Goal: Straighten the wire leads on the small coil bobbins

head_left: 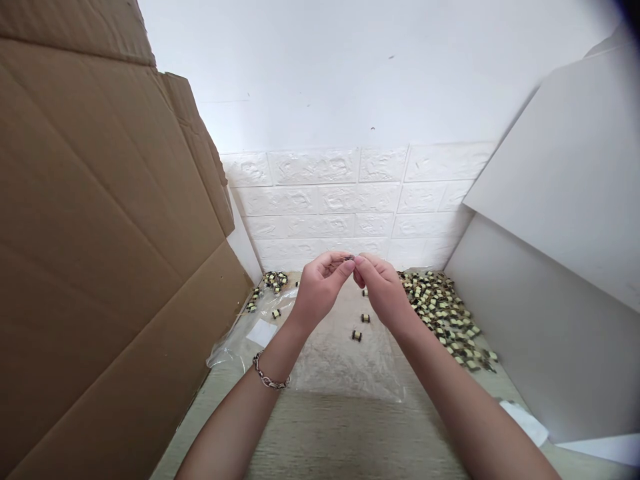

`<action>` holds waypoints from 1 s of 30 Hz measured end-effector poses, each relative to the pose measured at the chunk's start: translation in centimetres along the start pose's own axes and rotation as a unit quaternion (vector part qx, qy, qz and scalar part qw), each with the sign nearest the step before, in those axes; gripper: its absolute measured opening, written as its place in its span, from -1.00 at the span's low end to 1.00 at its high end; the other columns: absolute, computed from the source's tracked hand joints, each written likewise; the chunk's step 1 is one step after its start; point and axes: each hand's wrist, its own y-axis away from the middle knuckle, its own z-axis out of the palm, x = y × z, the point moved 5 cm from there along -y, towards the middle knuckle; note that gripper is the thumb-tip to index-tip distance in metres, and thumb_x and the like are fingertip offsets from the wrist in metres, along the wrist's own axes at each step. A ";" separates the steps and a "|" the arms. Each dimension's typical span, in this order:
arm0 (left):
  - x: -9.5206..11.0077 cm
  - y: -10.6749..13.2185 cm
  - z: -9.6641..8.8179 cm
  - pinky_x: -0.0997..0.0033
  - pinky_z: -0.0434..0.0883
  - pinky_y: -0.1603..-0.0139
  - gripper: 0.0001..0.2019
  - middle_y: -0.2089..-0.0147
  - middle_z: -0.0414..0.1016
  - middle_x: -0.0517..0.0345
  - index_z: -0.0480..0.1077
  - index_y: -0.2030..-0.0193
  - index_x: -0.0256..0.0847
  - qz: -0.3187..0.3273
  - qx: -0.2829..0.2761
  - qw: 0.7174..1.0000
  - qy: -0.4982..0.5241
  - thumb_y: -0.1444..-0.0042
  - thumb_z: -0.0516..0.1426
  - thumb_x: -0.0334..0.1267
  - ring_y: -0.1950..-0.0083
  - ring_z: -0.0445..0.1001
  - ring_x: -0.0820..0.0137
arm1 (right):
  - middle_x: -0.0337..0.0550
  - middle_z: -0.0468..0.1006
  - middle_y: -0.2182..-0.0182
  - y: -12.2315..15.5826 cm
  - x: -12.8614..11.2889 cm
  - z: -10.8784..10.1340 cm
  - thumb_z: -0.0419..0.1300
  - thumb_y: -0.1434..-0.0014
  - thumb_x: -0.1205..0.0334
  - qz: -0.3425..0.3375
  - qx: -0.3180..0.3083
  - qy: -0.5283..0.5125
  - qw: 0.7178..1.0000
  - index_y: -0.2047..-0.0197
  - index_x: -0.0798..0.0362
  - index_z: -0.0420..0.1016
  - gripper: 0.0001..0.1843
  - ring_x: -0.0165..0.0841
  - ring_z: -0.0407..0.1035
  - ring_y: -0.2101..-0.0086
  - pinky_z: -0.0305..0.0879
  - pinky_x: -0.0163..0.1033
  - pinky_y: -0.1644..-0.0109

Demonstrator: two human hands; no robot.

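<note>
My left hand (320,287) and my right hand (383,287) meet above the table, fingertips pinched together on one small dark part (349,257) held between them. A chain bracelet (267,377) circles my left wrist. Below the hands lie two loose small yellow-and-black parts (361,327) on a clear plastic sheet (345,363). A large heap of the same parts (443,310) spreads to the right of my right hand. A smaller group of such parts (270,287) lies to the left, on a clear bag.
A tall brown cardboard sheet (100,253) walls the left side. White boards (560,267) close off the right. A white brick-pattern wall (350,207) stands behind. A white paper scrap (525,423) lies at the right front on the pale wooden table (350,440).
</note>
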 end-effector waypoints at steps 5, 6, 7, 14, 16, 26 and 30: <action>-0.5 0.0 0.1 0.48 0.28 0.19 -0.83 0.35 0.44 0.17 0.40 0.35 -0.27 -0.014 0.034 0.999 0.030 0.10 0.17 -0.24 0.28 0.36 0.49 | -0.35 0.01 0.65 0.1 0.1 -0.2 -0.08 -0.14 0.13 -0.012 0.034 0.044 0.998 0.63 0.05 -0.01 -0.64 -0.50 -0.05 0.58 -0.09 -0.33 0.49; -0.7 -0.1 0.1 0.48 0.27 0.18 -0.83 0.35 0.44 0.17 0.40 0.36 -0.28 -0.019 0.034 0.999 0.039 0.10 0.17 -0.24 0.27 0.36 0.49 | -0.35 0.01 0.66 0.1 0.1 -0.3 -0.08 -0.14 0.14 -0.017 0.040 0.062 0.997 0.63 0.05 -0.02 -0.64 -0.50 -0.05 0.58 -0.09 -0.33 0.49; -0.9 -0.1 0.2 0.48 0.26 0.18 -0.83 0.36 0.44 0.17 0.41 0.36 -0.28 -0.024 0.029 0.998 0.048 0.10 0.17 -0.24 0.27 0.35 0.48 | -0.35 0.02 0.66 0.1 0.1 -0.4 -0.08 -0.14 0.14 -0.024 0.044 0.081 0.995 0.63 0.05 -0.02 -0.64 -0.50 -0.04 0.58 -0.08 -0.33 0.49; -2.0 -0.2 0.9 0.47 0.22 0.21 -0.80 0.40 0.38 0.14 0.42 0.39 -0.32 -0.077 -0.064 0.984 0.149 0.00 0.11 -0.20 0.31 0.28 0.51 | -0.35 0.13 0.70 -0.2 -0.5 -0.8 -0.11 -0.14 0.21 -0.076 0.050 0.245 0.965 0.64 0.07 0.03 -0.66 -0.49 0.05 0.58 -0.04 -0.31 0.38; -2.2 -0.2 1.0 0.48 0.22 0.23 -0.81 0.43 0.36 0.14 0.41 0.41 -0.34 -0.100 -0.075 0.976 0.179 0.00 0.11 -0.21 0.34 0.27 0.53 | -0.38 0.10 0.73 -0.2 -0.8 -0.8 -0.11 -0.14 0.24 -0.094 0.049 0.292 0.950 0.65 0.08 -0.01 -0.65 -0.52 0.02 0.61 -0.03 -0.29 0.31; -2.5 0.0 1.1 0.52 0.23 0.31 -0.82 0.49 0.32 0.21 0.41 0.49 -0.33 -0.161 -0.069 0.959 0.223 0.08 0.18 -0.21 0.44 0.24 0.59 | -0.37 0.17 0.68 0.1 -1.4 -1.0 -0.10 -0.16 0.26 -0.177 0.065 0.476 0.859 0.62 0.09 0.09 -0.68 -0.51 0.07 0.55 -0.12 -0.20 0.07; -2.7 0.0 1.1 0.51 0.25 0.27 -0.82 0.43 0.37 0.17 0.43 0.44 -0.31 -0.187 -0.081 0.950 0.238 0.08 0.18 -0.20 0.41 0.28 0.59 | -0.36 0.18 0.67 0.1 -1.8 -1.1 -0.09 -0.15 0.25 -0.191 0.072 0.493 0.846 0.63 0.09 0.09 -0.67 -0.51 0.06 0.54 -0.12 -0.20 0.07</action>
